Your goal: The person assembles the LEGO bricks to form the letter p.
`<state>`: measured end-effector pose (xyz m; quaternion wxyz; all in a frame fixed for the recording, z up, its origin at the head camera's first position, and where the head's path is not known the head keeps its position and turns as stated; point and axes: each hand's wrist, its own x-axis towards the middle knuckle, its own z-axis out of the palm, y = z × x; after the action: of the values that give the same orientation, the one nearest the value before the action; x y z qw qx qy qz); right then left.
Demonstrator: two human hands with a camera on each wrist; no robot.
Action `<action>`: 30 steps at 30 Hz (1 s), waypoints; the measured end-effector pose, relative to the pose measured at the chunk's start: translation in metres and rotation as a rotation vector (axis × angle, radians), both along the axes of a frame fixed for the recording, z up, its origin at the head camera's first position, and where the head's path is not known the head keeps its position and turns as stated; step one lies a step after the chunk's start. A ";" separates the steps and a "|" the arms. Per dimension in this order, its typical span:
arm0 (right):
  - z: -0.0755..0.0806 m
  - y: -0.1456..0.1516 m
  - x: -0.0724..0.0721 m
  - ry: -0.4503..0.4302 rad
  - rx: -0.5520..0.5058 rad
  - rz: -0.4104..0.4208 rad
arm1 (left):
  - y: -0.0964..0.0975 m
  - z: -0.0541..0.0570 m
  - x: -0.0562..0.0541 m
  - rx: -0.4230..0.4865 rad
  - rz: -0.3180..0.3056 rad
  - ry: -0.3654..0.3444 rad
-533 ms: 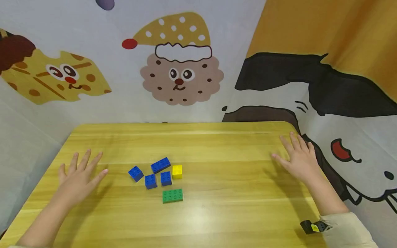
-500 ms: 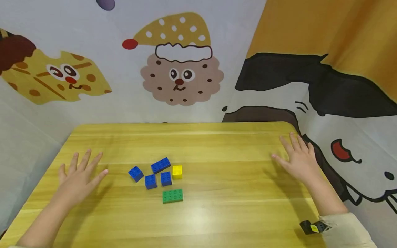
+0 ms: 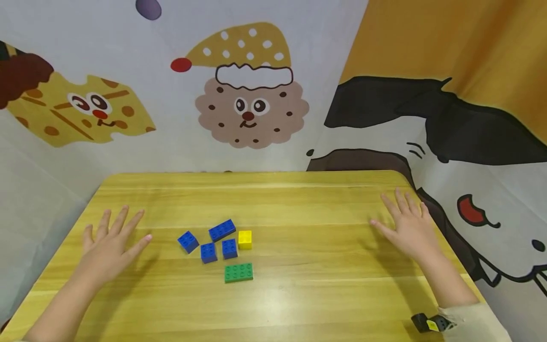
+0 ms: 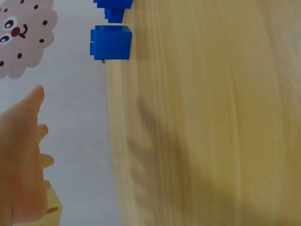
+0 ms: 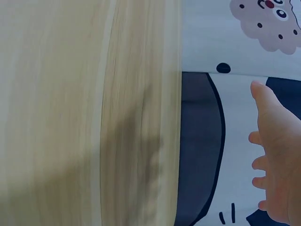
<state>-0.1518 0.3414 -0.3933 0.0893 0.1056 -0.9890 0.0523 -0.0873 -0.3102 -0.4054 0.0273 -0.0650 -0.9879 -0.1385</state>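
Observation:
My left hand [image 3: 108, 249] is held over the left side of the table with its fingers spread, holding nothing. Nearest to it lies a tilted blue building block [image 3: 188, 242], which also shows as a blue block [image 4: 113, 43] in the left wrist view. Two more small blue blocks sit to its right, with a longer blue block [image 3: 222, 230] behind them. A yellow block [image 3: 245, 240] stands at the right of this group, and a flat green block [image 3: 239, 272] lies in front. Far to the right, my right hand [image 3: 408, 230] hovers with fingers spread, nothing in it.
The wooden table [image 3: 307, 285] has its back edge against a hanging cloth [image 3: 350, 42] printed with cartoon figures. A small black device [image 3: 429, 323] is at the right sleeve [image 3: 474, 323]. Shadows of both hands fall on the tabletop.
The whole head view has shifted slightly downward in the picture. My right hand has moved a little to the left; the left hand and the blocks stay about where they were.

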 end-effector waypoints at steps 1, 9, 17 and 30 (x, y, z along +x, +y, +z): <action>0.000 -0.002 0.001 0.002 0.002 0.002 | 0.001 0.000 0.000 0.001 -0.002 0.007; -0.004 -0.023 0.009 0.030 -0.016 0.035 | 0.016 -0.003 0.005 0.025 -0.025 0.077; -0.011 -0.051 0.015 0.098 -0.098 0.083 | 0.035 -0.005 0.010 0.090 -0.045 0.155; -0.021 -0.100 0.024 0.197 -0.276 0.193 | 0.066 -0.013 0.015 0.237 -0.089 0.308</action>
<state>-0.1282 0.2410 -0.4139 0.1940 0.1915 -0.9441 0.1853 -0.0721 -0.2443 -0.4184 0.1794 -0.1252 -0.9449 -0.2434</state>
